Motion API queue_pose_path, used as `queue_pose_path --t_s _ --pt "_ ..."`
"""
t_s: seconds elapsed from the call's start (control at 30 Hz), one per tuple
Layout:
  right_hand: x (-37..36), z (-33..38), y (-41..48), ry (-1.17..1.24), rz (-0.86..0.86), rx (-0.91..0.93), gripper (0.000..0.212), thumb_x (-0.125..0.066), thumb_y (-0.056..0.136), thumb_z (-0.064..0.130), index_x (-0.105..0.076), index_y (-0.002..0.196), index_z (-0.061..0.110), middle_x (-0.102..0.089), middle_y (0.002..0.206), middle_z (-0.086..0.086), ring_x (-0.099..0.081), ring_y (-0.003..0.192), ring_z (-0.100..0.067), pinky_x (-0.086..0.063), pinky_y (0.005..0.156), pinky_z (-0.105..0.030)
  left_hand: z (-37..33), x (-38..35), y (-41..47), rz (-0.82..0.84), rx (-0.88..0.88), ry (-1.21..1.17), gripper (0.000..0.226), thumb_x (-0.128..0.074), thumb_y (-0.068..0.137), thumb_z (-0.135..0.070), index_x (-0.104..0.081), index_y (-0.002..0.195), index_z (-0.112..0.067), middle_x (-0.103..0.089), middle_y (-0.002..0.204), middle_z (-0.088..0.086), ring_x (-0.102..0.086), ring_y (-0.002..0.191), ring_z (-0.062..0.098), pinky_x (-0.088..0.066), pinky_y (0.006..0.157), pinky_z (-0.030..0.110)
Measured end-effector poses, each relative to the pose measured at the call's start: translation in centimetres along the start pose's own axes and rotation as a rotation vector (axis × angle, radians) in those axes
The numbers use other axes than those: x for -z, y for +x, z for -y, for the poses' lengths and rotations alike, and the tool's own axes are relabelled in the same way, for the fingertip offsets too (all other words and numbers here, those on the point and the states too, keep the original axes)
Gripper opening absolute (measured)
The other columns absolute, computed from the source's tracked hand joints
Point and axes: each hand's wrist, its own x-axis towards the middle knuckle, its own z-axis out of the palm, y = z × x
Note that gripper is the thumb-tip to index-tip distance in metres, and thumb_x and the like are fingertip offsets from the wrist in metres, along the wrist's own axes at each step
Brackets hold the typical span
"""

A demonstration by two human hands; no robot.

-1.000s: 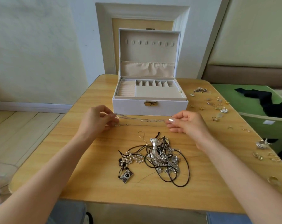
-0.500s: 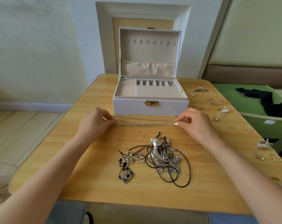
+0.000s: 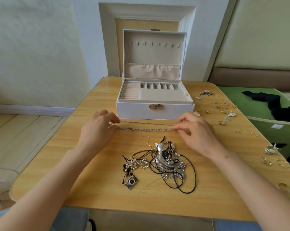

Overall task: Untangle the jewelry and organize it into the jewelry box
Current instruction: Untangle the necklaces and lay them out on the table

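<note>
A thin silver chain [image 3: 146,130] is held stretched along the surface [image 3: 84,180], just in front of the open jewelry box [image 3: 134,111]. Its ends are pinched in the curled fingertips of the left hand [image 3: 97,130] and the right hand [image 3: 196,130]; whether one doubled chain or two is held cannot be told. Straightening of a freed chain is judged the step in hand, the tangled pile [image 3: 164,162] lying untouched nearer the person, and the next move calls for the chain to be lifted taut to the lid hooks [image 3: 155,44].
</note>
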Motion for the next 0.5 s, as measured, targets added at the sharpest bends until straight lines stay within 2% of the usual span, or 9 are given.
queue_pose_path --t_s 0.07,0.13,0.23,0.3,0.37,0.43,0.5 --pt "-0.3 0.6 -0.4 -0.055 0.068 0.056 0.037 -0.056 0.086 0.003 -0.069 0.111 0.029 -0.057 0.099 0.005 -0.039 0.089 -0.01 -0.035 0.08 -0.026 -0.5 0.1 -0.9 0.025 -0.14 0.129 0.026 -0.056 0.092 -0.027 -0.063 0.117 -0.026 -0.056 0.116 -0.006 -0.048 0.105 0.013 -0.044 0.073 0.027" --pt "-0.3 0.7 -0.7 -0.085 0.104 0.055 0.042 -0.053 0.088 0.003 -0.063 0.12 0.028 -0.054 0.102 0.005 -0.035 0.091 -0.009 -0.026 0.083 -0.022 -0.6 0.1 -1.4 0.077 -0.227 0.233 0.033 -0.046 0.097 -0.028 -0.056 0.128 -0.031 -0.05 0.126 -0.009 -0.043 0.114 0.014 -0.04 0.085 0.026" --pt "-0.1 0.7 -0.9 -0.102 0.107 0.037 0.039 -0.054 0.09 0.007 -0.062 0.121 0.028 -0.053 0.103 0.006 -0.035 0.092 -0.008 -0.028 0.085 -0.022 -0.2 0.0 -1.8 0.086 -0.283 0.257 0.034 -0.048 0.096 -0.023 -0.057 0.128 -0.029 -0.051 0.127 -0.004 -0.044 0.113 0.02 -0.039 0.084 0.03" --pt "0.3 1.0 -1.1 -0.024 0.06 0.017 0.034 -0.061 0.087 0.012 -0.065 0.117 0.028 -0.056 0.1 0.006 -0.042 0.091 -0.009 -0.038 0.088 -0.027 -0.2 0.0 -2.1 0.021 -0.305 0.158 0.027 -0.058 0.091 -0.023 -0.065 0.116 -0.025 -0.058 0.116 -0.002 -0.05 0.104 0.021 -0.043 0.078 0.032" --pt "1.2 1.6 -1.3 0.201 0.047 -0.007 0.031 -0.066 0.084 0.016 -0.067 0.11 0.034 -0.058 0.096 0.009 -0.05 0.089 -0.008 -0.042 0.086 -0.028 -1.0 0.5 -2.5 0.018 -0.296 -0.073 0.022 -0.059 0.086 -0.038 -0.069 0.102 -0.025 -0.059 0.102 -0.008 -0.052 0.09 0.009 -0.045 0.071 0.024" --pt "2.1 2.7 -1.6 0.394 0.128 0.021 0.028 -0.068 0.083 0.02 -0.068 0.104 0.039 -0.06 0.096 0.014 -0.053 0.09 -0.004 -0.041 0.084 -0.024 -2.5 1.2 -3.1 0.157 -0.308 -0.333 0.032 -0.055 0.078 -0.056 -0.065 0.09 -0.028 -0.059 0.091 -0.018 -0.052 0.084 0.001 -0.041 0.067 0.012" --pt "2.3 3.7 -2.0 0.401 0.247 0.069 0.026 -0.067 0.083 0.026 -0.068 0.105 0.04 -0.059 0.1 0.019 -0.049 0.099 -0.001 -0.037 0.089 -0.018 -3.6 1.3 -3.8 0.331 -0.336 -0.404 0.037 -0.064 0.069 -0.062 -0.061 0.086 -0.029 -0.058 0.087 -0.02 -0.051 0.085 -0.002 -0.037 0.067 0.006"
